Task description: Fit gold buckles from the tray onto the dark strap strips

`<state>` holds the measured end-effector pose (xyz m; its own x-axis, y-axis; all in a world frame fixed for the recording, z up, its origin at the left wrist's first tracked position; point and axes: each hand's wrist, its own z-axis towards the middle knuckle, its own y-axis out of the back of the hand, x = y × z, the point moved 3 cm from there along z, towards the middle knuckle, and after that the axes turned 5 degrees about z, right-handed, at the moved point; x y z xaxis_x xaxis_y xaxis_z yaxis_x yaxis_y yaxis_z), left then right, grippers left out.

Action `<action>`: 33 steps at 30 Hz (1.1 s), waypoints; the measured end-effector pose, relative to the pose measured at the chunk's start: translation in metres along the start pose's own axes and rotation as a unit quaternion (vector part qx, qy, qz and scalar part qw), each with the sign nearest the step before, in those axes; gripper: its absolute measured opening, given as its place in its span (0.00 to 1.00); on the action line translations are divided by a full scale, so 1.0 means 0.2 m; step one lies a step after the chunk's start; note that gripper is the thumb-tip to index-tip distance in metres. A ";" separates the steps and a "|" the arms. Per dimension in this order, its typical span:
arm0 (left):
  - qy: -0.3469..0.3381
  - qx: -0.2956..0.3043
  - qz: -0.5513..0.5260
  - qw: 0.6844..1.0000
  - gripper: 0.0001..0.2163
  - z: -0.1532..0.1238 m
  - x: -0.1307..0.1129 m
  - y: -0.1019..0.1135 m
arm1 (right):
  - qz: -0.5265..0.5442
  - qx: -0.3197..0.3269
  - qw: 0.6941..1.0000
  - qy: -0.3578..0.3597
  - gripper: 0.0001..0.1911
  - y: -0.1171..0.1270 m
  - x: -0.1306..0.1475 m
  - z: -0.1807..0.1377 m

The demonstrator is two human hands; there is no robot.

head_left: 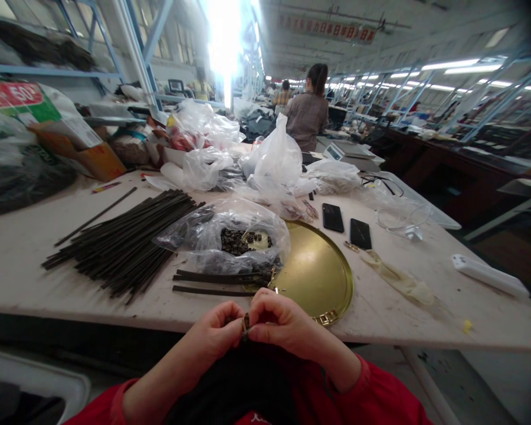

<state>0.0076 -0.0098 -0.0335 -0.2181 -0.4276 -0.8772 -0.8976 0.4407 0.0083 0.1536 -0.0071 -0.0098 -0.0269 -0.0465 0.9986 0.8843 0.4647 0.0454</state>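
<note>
My left hand and my right hand meet at the table's front edge, fingers pinched. Between their fingertips is a small gold-and-dark piece, mostly covered, so its exact kind is unclear. Just beyond the hands lie a few dark flat strips, their right ends by some small gold metal parts. A round gold tray rests to the right, with gold buckles on its near rim. Behind the strips, an open clear plastic bag holds many small dark pieces.
A large pile of dark strips covers the left of the table. Two phones lie beyond the tray, near a pale glove-like item and a white device. Plastic bags and a scale stand behind. A person is farther back.
</note>
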 end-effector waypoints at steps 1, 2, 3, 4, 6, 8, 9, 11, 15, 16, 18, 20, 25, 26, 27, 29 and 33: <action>-0.001 -0.003 0.003 1.000 0.14 0.00 0.00 0.00 | 0.013 -0.003 1.000 -0.019 0.08 0.00 -0.01 0.00; -0.005 -0.003 0.008 1.000 0.13 -0.01 0.00 0.00 | 0.030 -0.006 0.999 -0.045 0.09 -0.01 -0.02 -0.01; -0.012 -0.002 0.015 1.000 0.12 -0.01 -0.01 0.00 | 0.046 -0.010 0.996 -0.071 0.09 -0.01 -0.04 -0.01; -0.020 -0.003 0.025 0.999 0.12 -0.02 -0.02 0.00 | 0.055 -0.018 0.994 -0.093 0.09 -0.02 -0.05 -0.01; -0.039 -0.008 0.049 0.998 0.10 -0.02 -0.03 0.00 | 0.045 -0.047 0.992 -0.107 0.09 -0.02 -0.07 -0.02; -0.062 -0.019 0.079 0.995 0.09 -0.03 -0.04 0.00 | 0.023 -0.087 0.992 -0.088 0.07 -0.02 -0.07 -0.02; -0.076 -0.025 0.098 0.992 0.09 -0.03 -0.04 0.00 | 0.018 -0.104 0.991 -0.079 0.07 -0.03 -0.08 -0.02; -0.104 -0.049 0.134 0.984 0.08 -0.02 -0.05 0.00 | 0.018 -0.138 0.988 -0.067 0.06 -0.03 -0.09 -0.02; -0.149 -0.102 0.178 0.967 0.08 -0.02 -0.05 -0.01 | -0.067 -0.226 0.972 -0.012 0.05 -0.05 -0.11 -0.04; -0.158 -0.110 0.182 0.964 0.08 -0.01 -0.05 -0.01 | -0.111 -0.247 0.962 0.021 0.04 -0.06 -0.11 -0.04; -0.168 -0.127 0.186 0.960 0.09 0.00 -0.04 -0.01 | -0.196 -0.268 0.938 0.105 0.02 -0.09 -0.10 -0.06; -0.170 -0.146 0.187 0.956 0.09 0.01 -0.02 -0.01 | -0.256 -0.269 0.911 0.178 0.04 -0.12 -0.10 -0.08; -0.173 -0.175 0.173 0.954 0.08 0.03 0.00 -0.01 | -0.375 -0.279 0.851 0.241 0.11 -0.17 -0.12 -0.08; -0.173 -0.180 0.168 0.954 0.08 0.03 0.01 -0.01 | -0.392 -0.281 0.840 0.249 0.12 -0.17 -0.12 -0.08; -0.174 -0.183 0.162 0.954 0.08 0.04 0.01 -0.01 | -0.407 -0.282 0.831 0.255 0.12 -0.18 -0.12 -0.08; -0.174 -0.184 0.150 0.956 0.08 0.04 0.01 -0.01 | -0.424 -0.281 0.820 0.263 0.13 -0.18 -0.14 -0.08; -0.178 -0.180 0.126 0.959 0.07 0.03 0.02 -0.01 | -0.401 -0.255 0.841 0.257 0.14 -0.18 -0.14 -0.08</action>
<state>0.0101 -0.0082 -0.0394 -0.3582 -0.0192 -0.9335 -0.9219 0.1654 0.3503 0.1302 -0.0372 -0.0408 -0.6213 -0.6019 0.5016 0.7660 -0.3319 0.5505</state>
